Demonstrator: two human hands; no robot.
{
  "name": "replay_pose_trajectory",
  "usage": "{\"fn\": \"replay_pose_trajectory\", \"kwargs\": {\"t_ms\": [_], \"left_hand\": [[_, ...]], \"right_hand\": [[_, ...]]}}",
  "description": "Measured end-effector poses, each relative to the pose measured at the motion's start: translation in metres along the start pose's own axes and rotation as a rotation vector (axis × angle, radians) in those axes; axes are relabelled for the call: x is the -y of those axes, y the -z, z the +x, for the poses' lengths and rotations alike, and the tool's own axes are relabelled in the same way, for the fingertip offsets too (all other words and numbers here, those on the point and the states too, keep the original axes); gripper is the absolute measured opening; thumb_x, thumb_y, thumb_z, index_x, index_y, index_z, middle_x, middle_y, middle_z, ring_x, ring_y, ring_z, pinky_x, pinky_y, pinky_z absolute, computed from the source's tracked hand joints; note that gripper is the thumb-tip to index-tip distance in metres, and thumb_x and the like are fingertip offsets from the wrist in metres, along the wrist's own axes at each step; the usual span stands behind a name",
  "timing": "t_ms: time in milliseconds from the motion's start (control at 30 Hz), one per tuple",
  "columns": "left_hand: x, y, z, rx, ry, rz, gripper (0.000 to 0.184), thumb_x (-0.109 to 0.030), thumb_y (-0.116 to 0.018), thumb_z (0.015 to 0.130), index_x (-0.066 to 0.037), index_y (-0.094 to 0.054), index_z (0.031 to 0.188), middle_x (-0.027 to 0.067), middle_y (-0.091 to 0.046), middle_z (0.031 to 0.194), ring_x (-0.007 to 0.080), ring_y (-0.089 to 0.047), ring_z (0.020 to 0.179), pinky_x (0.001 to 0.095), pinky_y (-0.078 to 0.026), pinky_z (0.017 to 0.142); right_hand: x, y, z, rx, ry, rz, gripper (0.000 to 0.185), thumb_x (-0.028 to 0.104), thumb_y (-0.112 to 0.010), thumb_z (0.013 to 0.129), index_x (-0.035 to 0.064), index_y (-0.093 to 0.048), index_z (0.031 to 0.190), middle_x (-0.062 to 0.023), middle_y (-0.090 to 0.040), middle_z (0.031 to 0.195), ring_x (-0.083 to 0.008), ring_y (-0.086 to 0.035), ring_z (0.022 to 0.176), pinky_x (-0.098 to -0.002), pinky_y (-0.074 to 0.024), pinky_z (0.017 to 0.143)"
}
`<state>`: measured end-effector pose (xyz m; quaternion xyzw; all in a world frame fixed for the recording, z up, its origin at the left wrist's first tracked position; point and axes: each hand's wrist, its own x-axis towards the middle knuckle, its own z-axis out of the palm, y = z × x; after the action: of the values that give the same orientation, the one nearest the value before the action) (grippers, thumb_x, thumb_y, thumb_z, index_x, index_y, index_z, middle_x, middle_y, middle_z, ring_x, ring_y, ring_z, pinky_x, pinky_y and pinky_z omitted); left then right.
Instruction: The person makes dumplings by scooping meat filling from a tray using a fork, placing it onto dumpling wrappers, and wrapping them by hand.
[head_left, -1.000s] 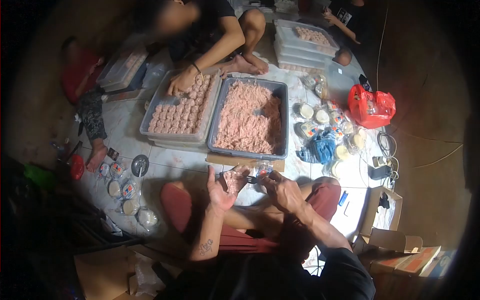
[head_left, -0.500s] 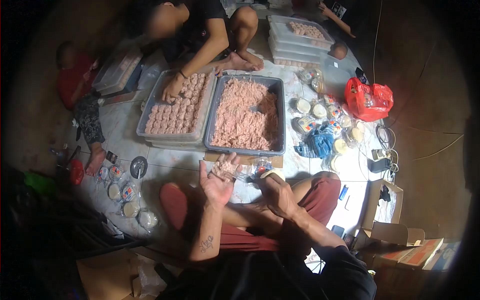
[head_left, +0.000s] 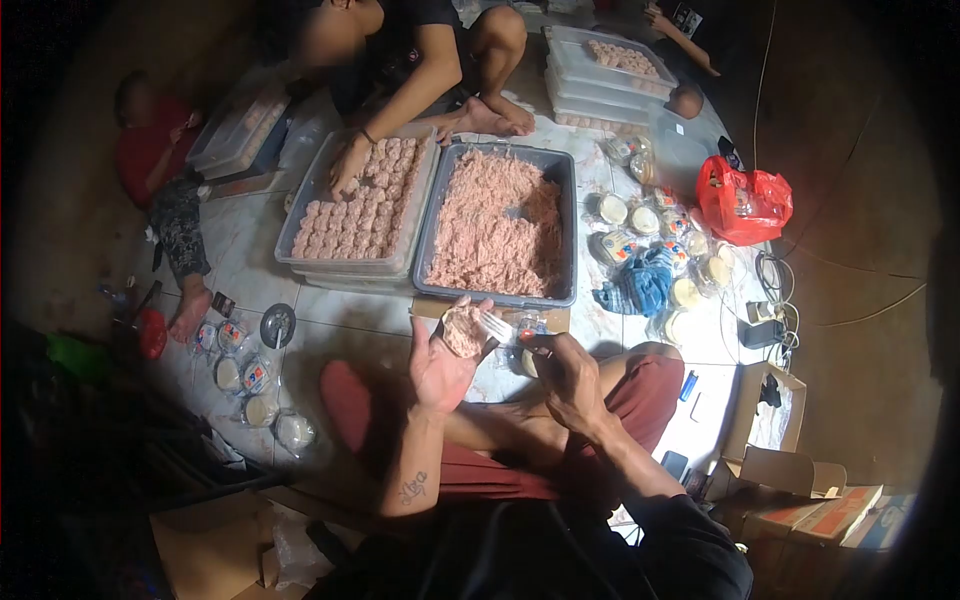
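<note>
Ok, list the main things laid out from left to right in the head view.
Clear plastic tray of shaped pink balls, dark grey plastic tub of pink minced mixture, crumpled blue striped cloth, bright red plastic bag.

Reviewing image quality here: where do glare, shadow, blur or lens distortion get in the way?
Head view: wide-angle bending, with darkness closing in round the rim; glare washes out the floor tiles near the blue lighter; the lower left sinks into shadow; the head of the person opposite is blurred; the fork looks bright, its prongs still readable.
</note>
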<state>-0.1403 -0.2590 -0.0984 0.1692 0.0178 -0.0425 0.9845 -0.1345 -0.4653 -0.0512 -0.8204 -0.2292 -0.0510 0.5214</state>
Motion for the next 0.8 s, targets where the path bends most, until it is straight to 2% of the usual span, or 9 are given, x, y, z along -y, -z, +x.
{"fn": "replay_pose_trajectory", "kwargs": {"t_ms": [100,133,167,267,467,567,700,767,800], "left_hand": [[-0.008,-0.028,-0.008,0.193,0.053,-0.084,0.09,-0.069,-0.034,0.097,0.003,-0.031,0.151,0.029,-0.035,0.154,0.0387,-0.032,0.145,0.0477,-0.019,0.122],[-0.01,-0.024,-0.005,0.204,0.047,0.025,0.09,-0.07,-0.031,0.098,0.004,-0.032,0.151,0.0277,-0.037,0.153,0.035,-0.039,0.142,0.0477,-0.033,0.116],[-0.007,-0.018,-0.004,0.2,0.046,0.026,0.09,-0.07,-0.031,0.098,0.004,-0.032,0.151,0.0277,-0.037,0.153,0.035,-0.039,0.142,0.0477,-0.033,0.116],[0.008,-0.006,0.0,-0.076,0.159,0.049,0.102,-0.074,-0.03,0.096,0.014,-0.03,0.147,0.0291,-0.045,0.146,0.0406,-0.046,0.135,0.0494,-0.037,0.114],[0.004,0.01,-0.002,-0.084,0.27,-0.12,0.1,-0.073,-0.032,0.096,0.015,-0.034,0.143,0.0302,-0.045,0.146,0.0412,-0.047,0.134,0.0494,-0.038,0.113],[0.005,0.026,0.0,-0.162,0.295,-0.245,0.098,-0.072,-0.035,0.096,0.014,-0.037,0.142,0.0306,-0.047,0.145,0.0425,-0.048,0.133,0.0497,-0.038,0.114],[0.008,0.014,0.004,-0.148,0.347,-0.121,0.093,-0.072,-0.042,0.093,0.01,-0.045,0.138,0.0274,-0.054,0.137,0.0398,-0.054,0.127,0.0558,-0.042,0.108],[0.007,0.029,0.006,-0.273,0.218,-0.218,0.088,-0.071,-0.043,0.093,0.008,-0.052,0.13,0.0256,-0.057,0.133,0.0385,-0.057,0.123,0.057,-0.045,0.104],[0.008,0.03,0.005,-0.176,0.243,-0.219,0.083,-0.07,-0.043,0.093,0.005,-0.056,0.125,0.0243,-0.06,0.13,0.0383,-0.059,0.119,0.0569,-0.047,0.102]], "right_hand": [[-0.007,0.0,0.0,0.006,0.003,0.011,0.023,-0.008,-0.06,0.086,-0.0007,-0.061,0.108,-0.0194,-0.059,0.093,-0.0391,-0.062,0.083,-0.0413,-0.0489,0.07],[-0.008,0.0,0.0,0.022,-0.015,0.032,0.022,-0.008,-0.06,0.086,-0.0004,-0.061,0.107,-0.0194,-0.059,0.094,-0.039,-0.062,0.084,-0.0412,-0.049,0.071],[-0.006,-0.001,0.001,0.024,-0.017,0.035,0.022,-0.008,-0.06,0.086,-0.0004,-0.061,0.107,-0.0194,-0.059,0.094,-0.039,-0.062,0.084,-0.0412,-0.049,0.071],[-0.004,0.0,0.002,-0.005,0.015,0.033,0.024,-0.009,-0.058,0.086,0.0008,-0.063,0.107,-0.0193,-0.06,0.096,-0.0403,-0.064,0.085,-0.0434,-0.0497,0.07],[-0.011,0.01,-0.019,0.284,-0.016,-0.391,0.034,0.002,-0.055,0.083,0.0087,-0.068,0.114,-0.0165,-0.061,0.099,-0.0391,-0.066,0.077,-0.0482,-0.0541,0.065],[0.003,0.019,-0.015,0.285,0.014,-0.414,0.033,0.001,-0.054,0.083,0.0078,-0.068,0.112,-0.0174,-0.061,0.095,-0.0388,-0.064,0.074,-0.0477,-0.0527,0.062],[-0.018,-0.001,-0.02,0.27,0.147,-0.122,0.032,-0.003,-0.055,0.081,0.0037,-0.068,0.11,-0.0206,-0.061,0.091,-0.0406,-0.062,0.076,-0.0477,-0.0519,0.066],[-0.014,0.007,-0.022,0.336,0.025,-0.169,0.033,-0.005,-0.056,0.08,0.0026,-0.069,0.109,-0.022,-0.063,0.094,-0.0406,-0.061,0.08,-0.0483,-0.0522,0.072],[-0.012,0.006,-0.022,0.333,-0.014,-0.156,0.033,-0.004,-0.056,0.08,0.0025,-0.069,0.109,-0.0222,-0.064,0.095,-0.0404,-0.062,0.082,-0.0483,-0.0526,0.073]]}}
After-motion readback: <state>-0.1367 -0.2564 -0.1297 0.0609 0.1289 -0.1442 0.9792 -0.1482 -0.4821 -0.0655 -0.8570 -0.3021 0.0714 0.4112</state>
